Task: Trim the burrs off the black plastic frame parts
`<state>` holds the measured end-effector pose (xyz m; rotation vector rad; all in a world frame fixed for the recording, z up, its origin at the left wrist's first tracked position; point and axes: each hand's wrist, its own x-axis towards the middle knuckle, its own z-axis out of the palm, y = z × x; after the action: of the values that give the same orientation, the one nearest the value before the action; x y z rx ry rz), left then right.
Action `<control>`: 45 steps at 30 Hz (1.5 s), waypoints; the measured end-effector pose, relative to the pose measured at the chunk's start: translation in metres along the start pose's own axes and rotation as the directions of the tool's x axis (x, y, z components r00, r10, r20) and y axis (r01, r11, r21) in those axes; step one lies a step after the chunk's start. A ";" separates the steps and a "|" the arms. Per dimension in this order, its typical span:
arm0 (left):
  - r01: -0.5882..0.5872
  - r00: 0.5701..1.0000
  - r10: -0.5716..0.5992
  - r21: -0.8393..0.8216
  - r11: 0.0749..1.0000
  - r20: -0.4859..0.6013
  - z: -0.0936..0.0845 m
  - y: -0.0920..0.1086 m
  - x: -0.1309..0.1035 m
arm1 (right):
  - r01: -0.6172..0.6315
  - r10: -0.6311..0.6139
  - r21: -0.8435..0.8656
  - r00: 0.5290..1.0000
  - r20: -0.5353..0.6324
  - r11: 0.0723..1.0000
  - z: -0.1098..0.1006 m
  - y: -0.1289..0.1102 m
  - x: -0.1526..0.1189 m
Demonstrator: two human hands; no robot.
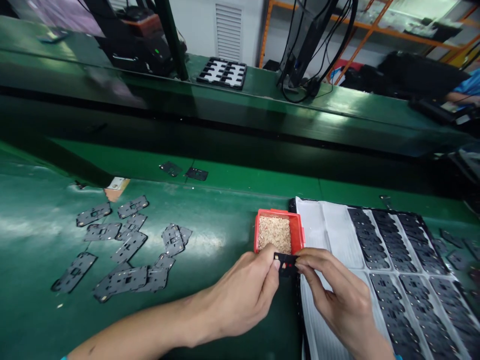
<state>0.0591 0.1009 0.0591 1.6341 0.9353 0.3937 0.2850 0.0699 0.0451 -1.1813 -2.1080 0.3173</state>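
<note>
Between my two hands is a small flat black plastic part (288, 263) with small pale and red spots on it. My left hand (249, 290) pinches its left end between thumb and fingers. At the opposite end, the fingertips of my right hand (337, 295) are closed on the same part. Just behind it sits a red bin (297, 232) filled with many tiny tan pieces (274, 232). Under and beyond my right hand lies a white-lined tray (311, 220), with rows of black parts (369, 237) in its right-hand compartments.
Loose black parts (123, 280) lie scattered on the green table (210, 290) at left. Two more (197, 173) rest near the raised ledge. A green post (67, 155) stands at left. On the shelf are a black-and-white tray (222, 73) and cables (322, 60). Another person's arm (463, 97) shows at far right.
</note>
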 end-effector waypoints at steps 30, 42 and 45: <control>-0.010 1.000 0.010 -0.004 1.000 -0.027 0.002 -0.006 -0.004 | 0.030 -0.026 -0.031 0.991 0.130 0.999 -0.009 0.006 0.000; -0.098 0.995 0.089 -0.193 0.976 -0.054 0.003 -0.002 -0.007 | 0.089 -0.102 0.080 0.979 0.176 0.993 -0.019 0.011 -0.005; -0.112 0.994 0.102 -0.265 0.958 -0.051 0.008 -0.004 -0.007 | 0.093 -0.108 0.093 0.977 0.183 0.991 -0.021 0.012 -0.006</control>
<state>0.0584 0.0907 0.0545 1.4357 0.7854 0.6006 0.3092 0.0693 0.0512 -1.0263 -2.2843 0.4820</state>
